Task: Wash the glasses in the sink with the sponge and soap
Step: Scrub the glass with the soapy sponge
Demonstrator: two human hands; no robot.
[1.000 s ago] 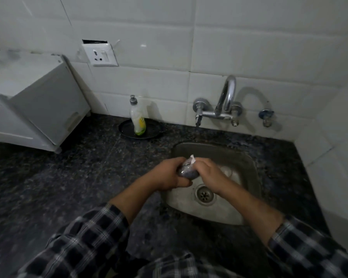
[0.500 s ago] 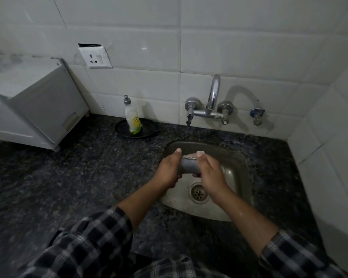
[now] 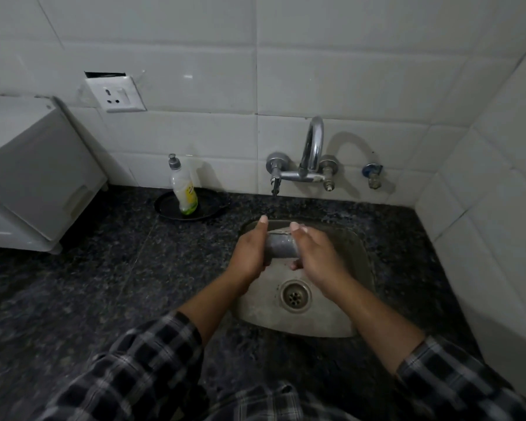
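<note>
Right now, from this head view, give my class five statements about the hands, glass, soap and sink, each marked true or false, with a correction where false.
1. The left hand and right hand both hold the glass above the sink. True.
2. The soap bottle lies on its side in the sink. False: it stands upright on a dark plate on the counter.
3. The tap is fixed to the tiled wall behind the sink. True.
4. A plug covers the drain. False: its strainer is uncovered.
5. The socket is right of the tap. False: it is to the left.
</note>
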